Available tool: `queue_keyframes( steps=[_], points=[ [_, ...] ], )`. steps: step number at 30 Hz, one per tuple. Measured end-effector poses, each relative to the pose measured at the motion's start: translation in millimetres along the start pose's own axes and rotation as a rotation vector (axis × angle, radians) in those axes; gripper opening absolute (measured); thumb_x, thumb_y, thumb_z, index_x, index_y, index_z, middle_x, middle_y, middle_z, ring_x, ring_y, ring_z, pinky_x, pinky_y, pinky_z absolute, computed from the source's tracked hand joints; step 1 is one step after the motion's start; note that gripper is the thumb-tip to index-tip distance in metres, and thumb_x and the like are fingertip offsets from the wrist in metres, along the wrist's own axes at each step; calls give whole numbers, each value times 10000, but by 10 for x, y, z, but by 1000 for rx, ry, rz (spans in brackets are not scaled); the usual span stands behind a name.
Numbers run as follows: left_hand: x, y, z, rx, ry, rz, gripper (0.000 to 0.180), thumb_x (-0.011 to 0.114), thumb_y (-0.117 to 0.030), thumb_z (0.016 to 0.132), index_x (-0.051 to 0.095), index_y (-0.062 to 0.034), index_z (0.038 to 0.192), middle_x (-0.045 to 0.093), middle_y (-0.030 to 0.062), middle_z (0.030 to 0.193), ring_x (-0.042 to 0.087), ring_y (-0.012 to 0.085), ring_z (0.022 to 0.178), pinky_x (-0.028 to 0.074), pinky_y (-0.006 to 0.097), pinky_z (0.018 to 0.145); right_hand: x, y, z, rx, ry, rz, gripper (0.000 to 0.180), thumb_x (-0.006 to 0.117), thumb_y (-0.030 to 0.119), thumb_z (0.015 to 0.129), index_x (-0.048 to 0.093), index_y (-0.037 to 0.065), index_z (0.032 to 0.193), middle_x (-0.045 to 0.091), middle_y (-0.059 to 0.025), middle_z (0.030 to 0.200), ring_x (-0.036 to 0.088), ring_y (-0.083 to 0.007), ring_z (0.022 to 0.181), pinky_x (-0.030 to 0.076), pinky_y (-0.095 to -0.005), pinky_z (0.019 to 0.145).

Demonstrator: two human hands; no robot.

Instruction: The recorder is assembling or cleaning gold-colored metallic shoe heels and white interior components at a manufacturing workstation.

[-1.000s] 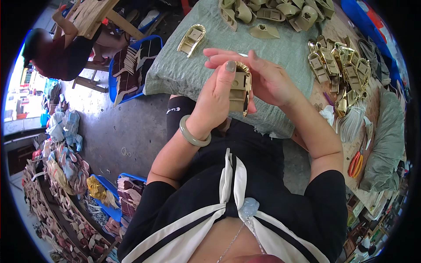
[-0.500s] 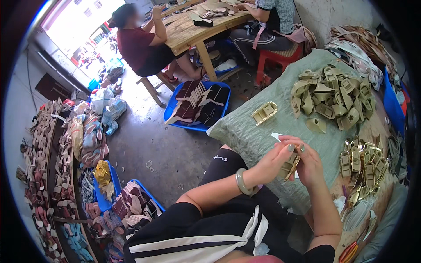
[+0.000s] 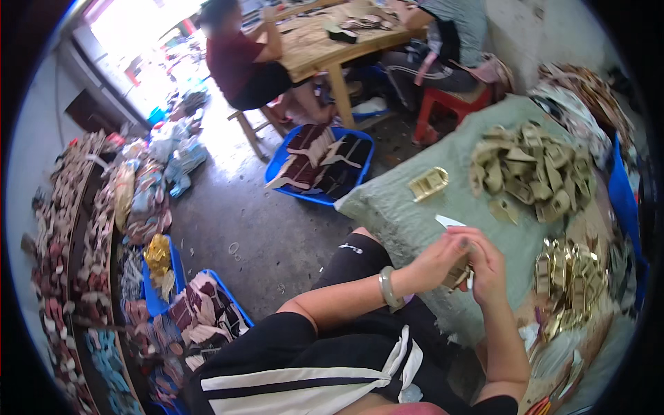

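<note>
Above the green cloth, my left hand [image 3: 437, 266] and my right hand [image 3: 488, 270] are closed together round a small olive-gold shoe heel [image 3: 455, 274]. The fingers of both hands hide most of it. A thin white strip [image 3: 448, 221] pokes out beyond my fingertips, and another white bit shows below, by my right palm. On the cloth ahead lies a single hollow heel with a shiny gold rim [image 3: 429, 184]. Farther right is a heap of plain olive heels [image 3: 529, 169], with one loose olive heel [image 3: 503, 211] at its near side.
Gold-rimmed heels [image 3: 570, 280] are piled at my right, with orange-handled scissors [image 3: 543, 407] nearer me. A blue basin [image 3: 275, 178] of shoe parts stands on the floor. Two people sit at a wooden table [image 3: 315, 57]. Shelves crowded with shoe parts [image 3: 66, 228] line the left.
The view has shifted, so the surroundings sit a little differently. My hands have closed more tightly round the heel, and less of it shows now.
</note>
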State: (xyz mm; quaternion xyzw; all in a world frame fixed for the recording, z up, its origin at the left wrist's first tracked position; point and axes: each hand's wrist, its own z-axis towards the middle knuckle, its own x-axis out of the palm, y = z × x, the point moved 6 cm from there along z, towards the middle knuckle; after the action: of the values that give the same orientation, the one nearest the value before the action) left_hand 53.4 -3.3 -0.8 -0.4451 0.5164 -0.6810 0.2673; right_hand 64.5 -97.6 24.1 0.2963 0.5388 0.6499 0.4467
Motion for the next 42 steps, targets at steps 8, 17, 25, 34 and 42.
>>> queue_keyframes(
  steps=[8,17,25,34,42],
  points=[
    [-48,59,71,34,-57,-83,441,310,-412,989,506,-24,1068,568,78,911,575,140,784,483,253,698,88,-9,-13,35,-43,350,427,448,257,925,522,-59,1203,398,-170,1366,421,-273,1238,318,-356,1027],
    [-179,198,39,153,-235,202,366,327,-325,999,511,-28,1105,543,58,953,506,119,869,424,259,790,103,-183,-27,-133,-216,26,303,391,164,940,561,-49,1073,533,-147,1197,490,-227,1128,347,-327,989],
    [40,229,42,100,-160,-116,365,328,-349,1000,514,-35,997,517,16,922,478,92,861,413,253,770,26,-171,-90,26,-195,115,357,390,262,960,580,-37,1011,546,-144,1131,520,-229,1059,379,-330,940],
    [-166,261,-70,-85,-467,-114,329,322,-303,1000,547,-68,1053,582,51,984,563,132,906,466,296,780,91,-217,37,-214,-140,6,304,410,197,948,561,-5,1118,558,-132,1104,516,-236,1086,412,-334,906],
    [-333,-9,74,389,-427,-94,546,285,-545,945,457,-55,1116,533,118,1091,526,227,1005,435,366,871,-59,-292,-27,264,60,-161,202,526,164,899,620,4,978,654,-57,799,633,-133,758,504,-283,656]
  ],
)
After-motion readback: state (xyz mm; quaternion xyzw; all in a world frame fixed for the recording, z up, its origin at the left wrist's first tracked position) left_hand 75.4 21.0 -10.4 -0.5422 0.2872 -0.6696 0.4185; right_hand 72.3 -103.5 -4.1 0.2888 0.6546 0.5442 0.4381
